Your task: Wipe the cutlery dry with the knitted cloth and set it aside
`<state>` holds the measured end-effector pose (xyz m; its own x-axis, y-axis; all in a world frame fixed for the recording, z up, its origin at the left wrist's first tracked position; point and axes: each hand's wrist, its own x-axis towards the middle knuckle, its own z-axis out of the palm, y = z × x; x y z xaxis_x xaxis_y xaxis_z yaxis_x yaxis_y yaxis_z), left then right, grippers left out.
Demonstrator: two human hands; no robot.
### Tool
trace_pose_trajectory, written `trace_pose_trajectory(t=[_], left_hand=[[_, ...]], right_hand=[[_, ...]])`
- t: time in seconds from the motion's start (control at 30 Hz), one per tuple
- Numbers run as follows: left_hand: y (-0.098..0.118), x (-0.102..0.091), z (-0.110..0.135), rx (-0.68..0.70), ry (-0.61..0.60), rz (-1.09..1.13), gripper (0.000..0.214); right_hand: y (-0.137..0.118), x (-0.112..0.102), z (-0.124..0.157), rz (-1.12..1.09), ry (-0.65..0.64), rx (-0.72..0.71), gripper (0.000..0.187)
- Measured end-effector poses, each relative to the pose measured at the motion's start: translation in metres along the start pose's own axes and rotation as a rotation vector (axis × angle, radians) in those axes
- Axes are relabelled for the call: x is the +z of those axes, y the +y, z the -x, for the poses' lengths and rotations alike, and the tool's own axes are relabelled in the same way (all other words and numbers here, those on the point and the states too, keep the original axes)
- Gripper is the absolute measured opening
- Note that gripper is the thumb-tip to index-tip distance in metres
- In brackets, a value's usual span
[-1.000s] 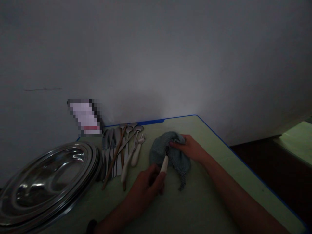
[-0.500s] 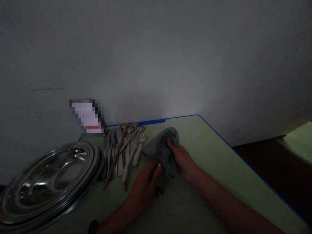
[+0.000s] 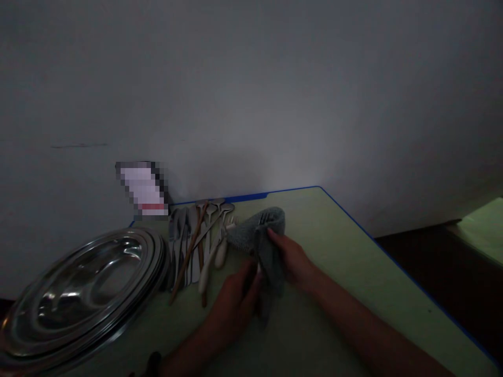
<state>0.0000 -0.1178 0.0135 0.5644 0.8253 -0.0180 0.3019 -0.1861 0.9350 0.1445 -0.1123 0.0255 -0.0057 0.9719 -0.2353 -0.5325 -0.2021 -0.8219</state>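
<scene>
My right hand (image 3: 293, 256) is closed around a grey-blue cloth (image 3: 275, 272), its thumb pressing on the front. The tines of a fork (image 3: 265, 218) poke out at the top of the folded cloth. Below and to the left, my left hand (image 3: 239, 293) is closed on the fork's lower end, where a small pale bit of handle shows between the fingers. Most of the fork is hidden by the cloth and the hand. Just left of the cloth lie a small fork (image 3: 231, 222) and several spoons (image 3: 226, 208).
Several knives (image 3: 183, 241) and a thin brown stick (image 3: 188, 256) lie with the spoons on the pale green table (image 3: 334, 251). A stack of shiny metal plates (image 3: 84, 293) stands at the left. A blurred-out device (image 3: 142, 186) leans on the wall (image 3: 251, 94) behind.
The cloth has been folded back, so the fork's tines now show above it. Its lower end hangs differently, blurred by motion. Both hands stay in nearly the same place.
</scene>
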Motion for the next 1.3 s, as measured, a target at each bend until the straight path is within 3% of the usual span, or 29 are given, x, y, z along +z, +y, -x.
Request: trace_pose_trajectory(t=[0.1, 0.33, 0.43, 0.53, 0.6, 0.7, 0.77, 0.87, 1.07, 1.2, 1.3], left_hand=[[-0.001, -0.001, 0.001, 0.008, -0.049, -0.069, 0.022], [-0.002, -0.002, -0.001, -0.003, 0.053, -0.146, 0.027], [0.002, -0.003, 0.001, -0.036, 0.079, -0.109, 0.038], [0.006, -0.003, 0.003, -0.05, 0.073, -0.033, 0.04], [0.006, -0.003, 0.003, -0.037, 0.136, -0.004, 0.036], [0.002, -0.004, 0.003, 0.003, 0.212, -0.003, 0.03], [-0.001, -0.005, 0.002, 0.034, 0.218, -0.062, 0.028], [-0.002, -0.007, 0.0, 0.043, 0.162, -0.213, 0.03], [0.002, -0.002, -0.002, -0.043, 0.011, -0.401, 0.04], [0.007, -0.002, -0.003, -0.129, 0.037, -0.271, 0.044], [0.011, -0.004, -0.005, -0.192, 0.08, -0.148, 0.043]], right_hand=[[0.008, -0.003, -0.002, 0.219, 0.115, -0.084, 0.04], [0.005, -0.008, -0.005, 0.218, 0.043, -0.096, 0.038], [-0.001, -0.013, -0.008, 0.311, 0.097, -0.232, 0.034], [-0.016, -0.021, -0.007, 0.646, 0.112, -0.397, 0.03], [-0.025, -0.026, -0.003, 0.904, 0.003, -0.446, 0.028], [-0.032, -0.027, 0.006, 1.207, -0.268, -0.414, 0.023], [-0.032, -0.024, 0.012, 1.338, -0.403, -0.371, 0.019], [-0.032, -0.02, 0.018, 1.448, -0.497, -0.32, 0.02], [-0.045, -0.029, 0.02, 1.534, -0.386, -0.269, 0.034], [-0.054, -0.039, 0.019, 1.526, -0.194, -0.291, 0.037], [-0.058, -0.041, 0.021, 1.413, -0.2, -0.365, 0.038]])
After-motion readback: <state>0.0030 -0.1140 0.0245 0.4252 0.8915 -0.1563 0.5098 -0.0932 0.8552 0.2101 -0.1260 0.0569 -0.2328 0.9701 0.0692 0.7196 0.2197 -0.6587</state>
